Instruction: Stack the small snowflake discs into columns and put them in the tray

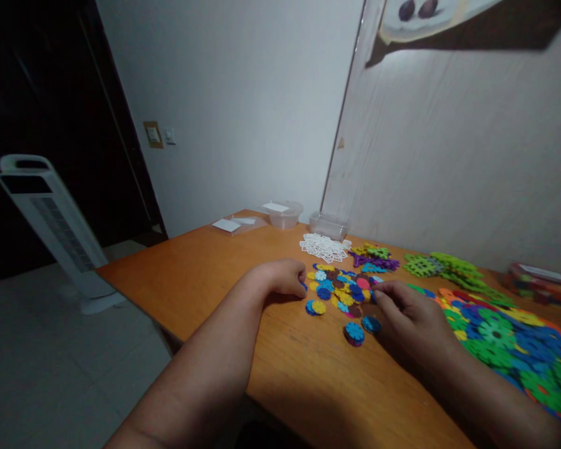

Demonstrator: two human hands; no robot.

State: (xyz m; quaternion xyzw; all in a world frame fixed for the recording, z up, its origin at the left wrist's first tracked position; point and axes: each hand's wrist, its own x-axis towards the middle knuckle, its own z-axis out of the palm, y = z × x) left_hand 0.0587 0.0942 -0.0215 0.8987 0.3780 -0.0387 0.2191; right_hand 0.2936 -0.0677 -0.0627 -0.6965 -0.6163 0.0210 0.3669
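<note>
Small notched plastic discs point(341, 290) in blue, yellow, brown and pink lie in a loose pile on the wooden table. At the pile's left edge my left hand point(287, 277) is closed, with a bit of a dark blue disc point(303, 286) showing at its fingers. My right hand point(404, 305) pinches at the right edge of the pile, where a dark blue disc point(373, 297) shows at the fingertips. Nearer to me lie a short stack of discs point(354, 333) with a blue one on top, a dark blue disc point(371, 324), and a blue and yellow group point(316, 307).
Large flower-shaped pieces point(509, 343) heap at the right. Behind are white lattice pieces point(326, 248), green pieces point(455, 268), purple pieces point(383, 263), a clear bowl point(285, 215) and a clear container point(330, 226). A tower fan point(58, 224) stands left of the table point(187, 274).
</note>
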